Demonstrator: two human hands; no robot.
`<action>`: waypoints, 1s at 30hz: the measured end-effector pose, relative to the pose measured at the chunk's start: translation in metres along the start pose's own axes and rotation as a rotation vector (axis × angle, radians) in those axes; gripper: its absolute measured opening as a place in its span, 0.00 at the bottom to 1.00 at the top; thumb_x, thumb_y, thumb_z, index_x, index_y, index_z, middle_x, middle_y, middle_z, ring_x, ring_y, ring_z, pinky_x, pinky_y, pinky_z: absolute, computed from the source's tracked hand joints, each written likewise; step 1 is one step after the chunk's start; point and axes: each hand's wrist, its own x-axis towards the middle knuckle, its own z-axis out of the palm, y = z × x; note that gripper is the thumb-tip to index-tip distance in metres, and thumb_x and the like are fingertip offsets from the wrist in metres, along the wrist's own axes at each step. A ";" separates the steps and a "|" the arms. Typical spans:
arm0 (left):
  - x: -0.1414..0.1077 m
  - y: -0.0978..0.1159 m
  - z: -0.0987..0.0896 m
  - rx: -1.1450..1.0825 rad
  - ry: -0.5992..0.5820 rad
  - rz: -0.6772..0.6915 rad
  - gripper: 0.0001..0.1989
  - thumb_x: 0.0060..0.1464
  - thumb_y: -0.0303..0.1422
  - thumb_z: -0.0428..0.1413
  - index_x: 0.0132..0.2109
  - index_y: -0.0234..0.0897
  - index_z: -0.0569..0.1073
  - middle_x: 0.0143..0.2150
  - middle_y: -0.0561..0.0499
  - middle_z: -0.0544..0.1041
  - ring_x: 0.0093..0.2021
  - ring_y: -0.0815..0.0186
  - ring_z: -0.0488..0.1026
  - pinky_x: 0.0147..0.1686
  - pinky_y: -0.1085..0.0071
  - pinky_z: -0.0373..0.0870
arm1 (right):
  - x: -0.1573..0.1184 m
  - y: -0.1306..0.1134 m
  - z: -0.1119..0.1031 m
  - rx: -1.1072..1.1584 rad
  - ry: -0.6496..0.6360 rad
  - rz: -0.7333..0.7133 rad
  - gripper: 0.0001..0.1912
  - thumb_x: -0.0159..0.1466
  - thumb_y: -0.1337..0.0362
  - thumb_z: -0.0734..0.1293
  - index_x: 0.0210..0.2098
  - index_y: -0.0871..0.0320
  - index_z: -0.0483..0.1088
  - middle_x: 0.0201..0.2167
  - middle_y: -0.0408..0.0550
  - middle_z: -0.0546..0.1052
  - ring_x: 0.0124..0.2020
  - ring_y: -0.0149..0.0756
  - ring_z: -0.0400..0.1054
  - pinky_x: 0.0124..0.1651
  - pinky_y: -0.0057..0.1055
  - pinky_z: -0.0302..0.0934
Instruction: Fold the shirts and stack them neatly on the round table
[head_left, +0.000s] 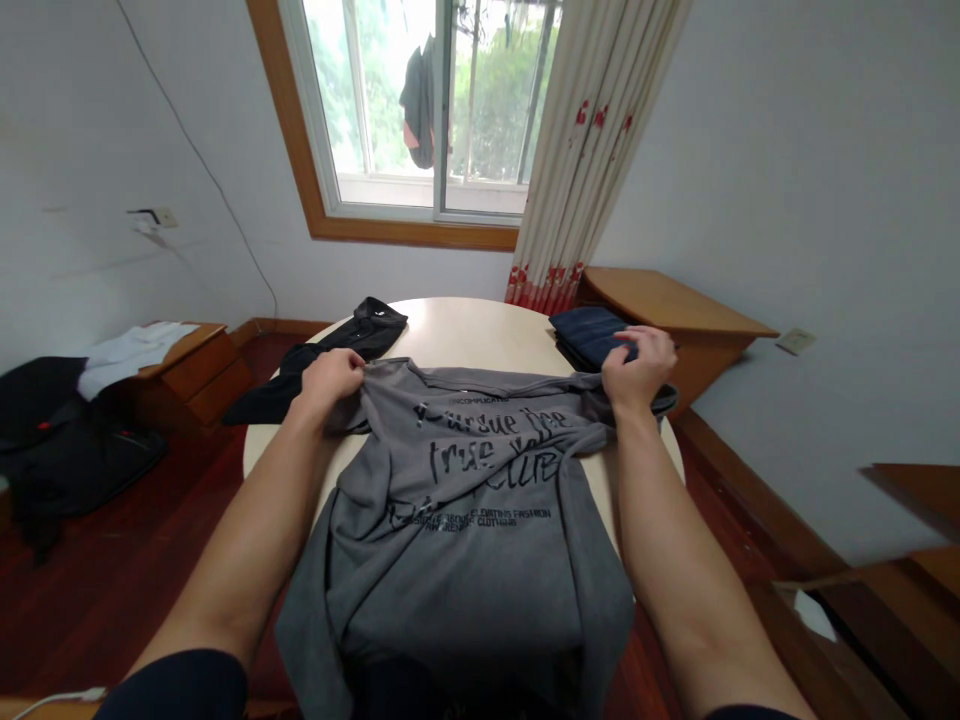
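Grey shirt (480, 560) with black lettering, laid over a pale round table (465, 325) and drooping off its near edge.
From the left: black garment (337, 350), dark and limp on the table; left hand (334, 378), fingers closed in a pinch on the shirt's shoulder; then the shirt itself, soft, matte knit, creased diagonally through brushy script and smaller block print, its neckline stretched nearly straight, its long sleeves trailing down both sides; right hand (639, 368), thumb and curled fingers gripping the other shoulder, forefinger raised; beside it, navy folded clothes (589, 330), flat and stacked.
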 end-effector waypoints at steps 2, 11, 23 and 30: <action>-0.006 -0.005 -0.018 -0.056 0.209 -0.047 0.18 0.56 0.40 0.55 0.50 0.45 0.81 0.52 0.47 0.81 0.53 0.47 0.76 0.49 0.56 0.72 | -0.005 -0.010 0.008 0.059 -0.197 -0.061 0.15 0.59 0.73 0.61 0.40 0.59 0.77 0.44 0.56 0.77 0.51 0.48 0.69 0.59 0.45 0.61; -0.015 0.014 -0.008 -0.100 0.323 0.118 0.20 0.63 0.43 0.49 0.51 0.40 0.79 0.54 0.45 0.79 0.53 0.51 0.75 0.52 0.60 0.71 | -0.038 -0.006 0.055 -0.032 -0.907 -0.104 0.20 0.60 0.68 0.69 0.52 0.62 0.77 0.55 0.56 0.77 0.56 0.45 0.70 0.62 0.34 0.61; -0.008 0.046 0.053 0.041 -0.199 0.605 0.15 0.59 0.40 0.55 0.49 0.42 0.81 0.46 0.48 0.83 0.49 0.57 0.78 0.52 0.66 0.70 | -0.039 -0.017 0.050 0.064 -0.807 0.017 0.10 0.61 0.62 0.68 0.37 0.60 0.78 0.39 0.52 0.82 0.42 0.42 0.74 0.48 0.34 0.66; -0.017 0.034 0.022 -0.035 -0.873 0.529 0.08 0.44 0.38 0.64 0.33 0.41 0.81 0.34 0.53 0.83 0.38 0.60 0.78 0.40 0.72 0.73 | -0.019 -0.016 0.024 0.488 -0.965 0.235 0.13 0.52 0.60 0.71 0.35 0.60 0.76 0.26 0.45 0.78 0.22 0.33 0.68 0.27 0.29 0.64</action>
